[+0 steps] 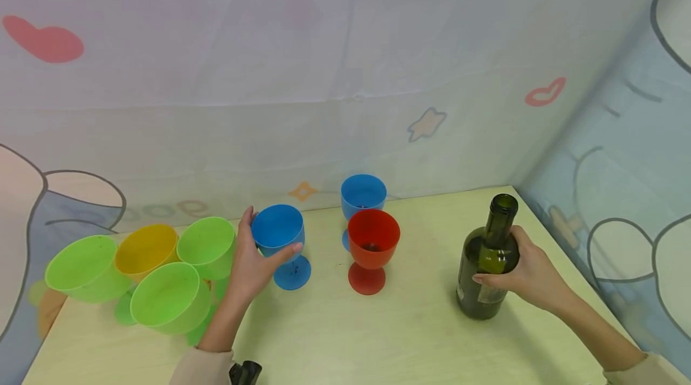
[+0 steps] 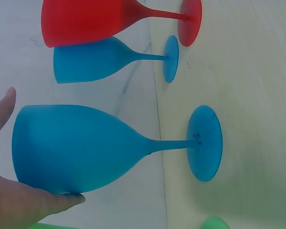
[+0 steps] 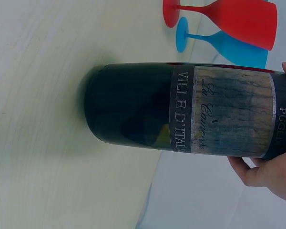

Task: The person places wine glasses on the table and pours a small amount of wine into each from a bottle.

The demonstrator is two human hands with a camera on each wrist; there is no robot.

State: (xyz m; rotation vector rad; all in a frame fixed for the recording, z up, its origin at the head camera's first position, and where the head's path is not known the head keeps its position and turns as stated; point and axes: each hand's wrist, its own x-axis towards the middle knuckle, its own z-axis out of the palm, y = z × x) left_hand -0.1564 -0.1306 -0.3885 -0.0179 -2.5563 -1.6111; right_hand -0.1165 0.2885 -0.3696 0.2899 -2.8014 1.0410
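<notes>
Head view: the left hand (image 1: 254,271) is partly spread around the bowl of the front blue goblet (image 1: 278,229), thumb extended along the near side and fingers at the left side; this goblet stands upright on the table (image 1: 399,337). The right hand (image 1: 534,277) is wrapped around the upper body of the dark green bottle (image 1: 468,268), which is upright at the right, its neck clear above the hand. Between the hands, the red goblet (image 1: 374,240) stands in front of the rear blue goblet (image 1: 363,192). Left of the left hand, three green goblets (image 1: 167,298) and one yellow goblet (image 1: 144,250) are grouped closely. Left wrist view: one digit lies against the bowl of the front blue goblet; a second digit is apart from the bowl near the rim. Firm hold is not evident. Right wrist view: the right hand grips the bottle by its upper portion, digits on opposite sides. The label (image 3: 233,109) reads "PUGLIA" in part. Contact between the bottle base and the table cannot be determined.
</notes>
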